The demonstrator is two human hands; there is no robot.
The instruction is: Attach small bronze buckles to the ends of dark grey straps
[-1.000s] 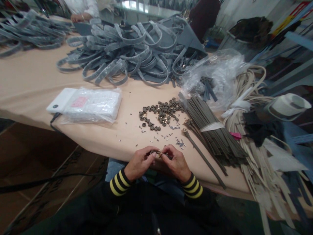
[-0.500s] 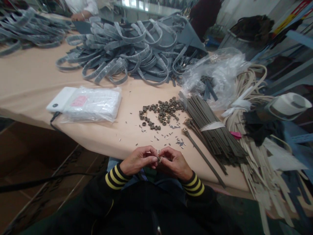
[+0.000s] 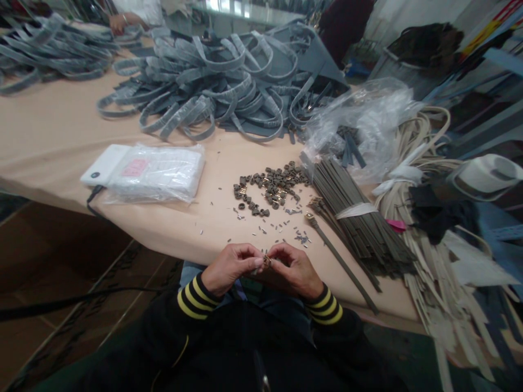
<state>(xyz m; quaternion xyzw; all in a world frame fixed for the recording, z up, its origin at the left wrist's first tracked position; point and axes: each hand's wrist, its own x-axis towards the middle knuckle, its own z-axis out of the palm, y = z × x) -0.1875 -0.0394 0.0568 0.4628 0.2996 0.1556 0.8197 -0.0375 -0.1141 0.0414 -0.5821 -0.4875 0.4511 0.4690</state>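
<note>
At the table's near edge, my left hand and my right hand meet fingertip to fingertip. Both pinch a small gold-coloured buckle between them; the fingers hide part of it. Just beyond lie small loose metal bits. Farther out is a heap of small olive loops and gold buckles. To the right of my right hand, a single olive strap with a gold buckle at its end lies slantwise across the table.
A bound bundle of olive straps lies at right, beside pale cords and a clear plastic bag. At left sits a plastic-wrapped white device with a cable. Grey straps are piled behind. Another person's hand shows far back.
My fingers have shifted slightly around the buckle, and more of its gold frame shows now. The other person's hand at the back has moved a little left.
</note>
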